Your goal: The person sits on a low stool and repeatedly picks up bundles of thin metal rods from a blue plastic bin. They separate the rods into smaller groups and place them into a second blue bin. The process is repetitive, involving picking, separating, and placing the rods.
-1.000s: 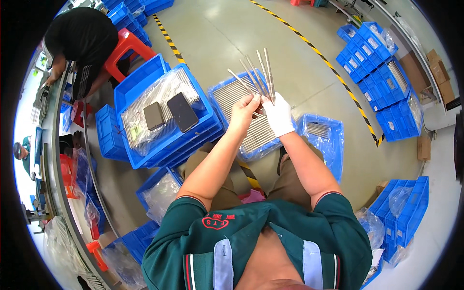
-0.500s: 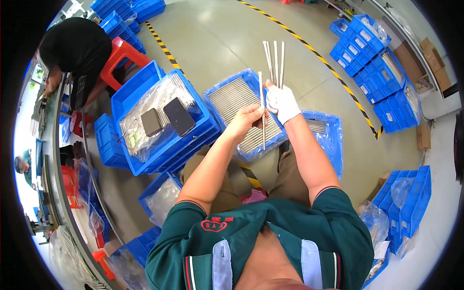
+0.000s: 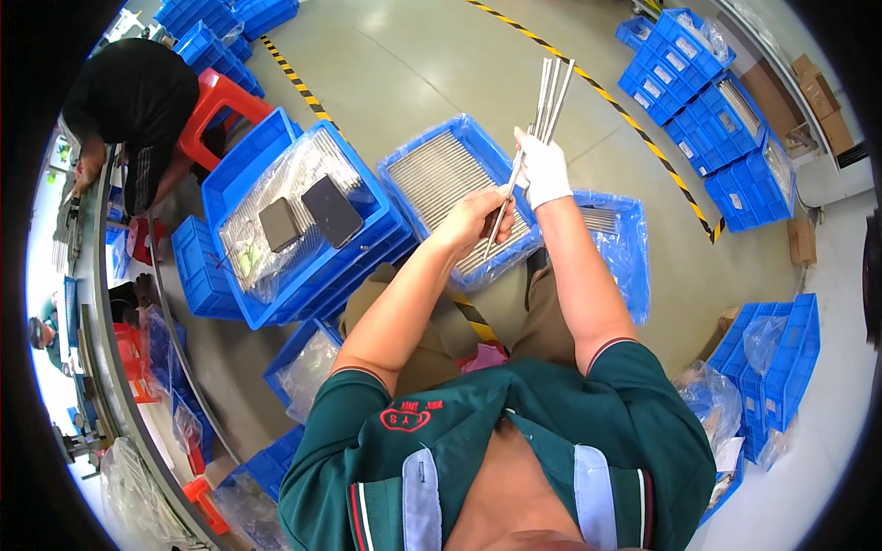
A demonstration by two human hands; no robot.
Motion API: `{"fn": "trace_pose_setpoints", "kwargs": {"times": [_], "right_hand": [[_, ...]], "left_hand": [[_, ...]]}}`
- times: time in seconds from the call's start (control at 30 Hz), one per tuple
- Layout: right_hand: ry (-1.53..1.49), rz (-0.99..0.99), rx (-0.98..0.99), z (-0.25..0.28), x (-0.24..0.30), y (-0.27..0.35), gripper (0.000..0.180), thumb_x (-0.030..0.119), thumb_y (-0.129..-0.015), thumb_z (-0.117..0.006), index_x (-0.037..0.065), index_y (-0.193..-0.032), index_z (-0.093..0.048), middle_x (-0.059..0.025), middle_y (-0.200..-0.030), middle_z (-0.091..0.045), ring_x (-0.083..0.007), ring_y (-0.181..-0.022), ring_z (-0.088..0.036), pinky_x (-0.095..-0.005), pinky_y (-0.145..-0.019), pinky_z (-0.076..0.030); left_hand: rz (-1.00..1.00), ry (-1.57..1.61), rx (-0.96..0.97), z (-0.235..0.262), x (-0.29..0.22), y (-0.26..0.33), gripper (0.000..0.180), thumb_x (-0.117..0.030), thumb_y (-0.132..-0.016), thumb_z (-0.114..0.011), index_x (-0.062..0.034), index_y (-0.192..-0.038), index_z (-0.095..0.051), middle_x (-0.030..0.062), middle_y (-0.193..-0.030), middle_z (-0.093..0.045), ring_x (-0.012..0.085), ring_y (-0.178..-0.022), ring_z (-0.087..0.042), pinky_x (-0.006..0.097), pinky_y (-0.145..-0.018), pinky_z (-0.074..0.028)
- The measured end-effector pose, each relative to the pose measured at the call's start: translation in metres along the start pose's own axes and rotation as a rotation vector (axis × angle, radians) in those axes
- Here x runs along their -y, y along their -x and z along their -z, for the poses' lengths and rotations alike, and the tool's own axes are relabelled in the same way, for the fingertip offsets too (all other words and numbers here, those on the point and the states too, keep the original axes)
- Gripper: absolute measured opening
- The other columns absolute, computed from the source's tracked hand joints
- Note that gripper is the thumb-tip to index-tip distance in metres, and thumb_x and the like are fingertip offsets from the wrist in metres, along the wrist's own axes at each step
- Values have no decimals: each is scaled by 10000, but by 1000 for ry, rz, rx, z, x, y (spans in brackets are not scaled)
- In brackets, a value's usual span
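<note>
Several slim silvery metal rods [image 3: 549, 101] fan upward from my right hand [image 3: 546, 171], which wears a white glove and is closed around them. My bare left hand [image 3: 481, 219] pinches one metal rod [image 3: 501, 220] near its lower part, and that rod slants up toward the gloved fingers. Both hands are above a plastic-lined blue crate [image 3: 395, 188] filled with rows of similar rods [image 3: 441, 170]. To its right, a second lined blue crate [image 3: 634, 262] holds a smaller bundle of rods, partly hidden by my right forearm.
At the left, a stacked blue crate [image 3: 303, 308] carries bagged rods, a dark phone [image 3: 332, 212] and a small dark box [image 3: 279, 225]. A person in black [image 3: 138, 101] bends beside a red stool [image 3: 216, 110]. More blue crates [image 3: 726, 119] stand at the right.
The rod in my left hand has tilted from nearly upright to slanting toward my right hand. The rods in my right hand have drawn closer together and lean right.
</note>
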State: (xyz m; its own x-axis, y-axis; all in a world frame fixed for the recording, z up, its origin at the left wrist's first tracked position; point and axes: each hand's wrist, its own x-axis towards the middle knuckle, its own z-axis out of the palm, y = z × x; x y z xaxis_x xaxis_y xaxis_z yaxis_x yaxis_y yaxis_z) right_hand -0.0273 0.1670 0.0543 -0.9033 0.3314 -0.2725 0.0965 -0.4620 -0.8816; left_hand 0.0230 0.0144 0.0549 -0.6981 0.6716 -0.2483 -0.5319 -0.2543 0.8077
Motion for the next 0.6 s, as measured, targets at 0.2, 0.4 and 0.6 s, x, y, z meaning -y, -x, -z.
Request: {"fn": "trace_pose_setpoints", "kwargs": {"times": [0.2,0.4,0.6], "right_hand": [[-69,69,-153,37,37,-32,229,234,-845,-653,111,-724,-502,37,-482,-388,-81,-327,-331,-242,-305,-233],[78,78,38,4,2,0,206,233,-824,-679,93,-760,-543,28,-549,-441,-83,-375,-370,-265,-335,-296],[467,83,358,-11,-14,24,268,284,-812,-697,44,-807,-576,5,-637,-504,-80,-584,-455,-265,-511,-391]], "left_hand": [[-13,-298,-21,9,-14,29,340,-344,-953,-445,-59,-790,-534,49,-630,-549,138,-526,-517,256,-509,-411],[-115,165,39,35,-4,3,283,-291,-933,-528,-12,-896,-561,160,-1034,-594,251,-942,-610,347,-818,-506],[-4,141,280,24,-8,5,335,-364,-905,-572,-30,-890,-585,19,-737,-502,102,-611,-422,247,-573,-366]]}}
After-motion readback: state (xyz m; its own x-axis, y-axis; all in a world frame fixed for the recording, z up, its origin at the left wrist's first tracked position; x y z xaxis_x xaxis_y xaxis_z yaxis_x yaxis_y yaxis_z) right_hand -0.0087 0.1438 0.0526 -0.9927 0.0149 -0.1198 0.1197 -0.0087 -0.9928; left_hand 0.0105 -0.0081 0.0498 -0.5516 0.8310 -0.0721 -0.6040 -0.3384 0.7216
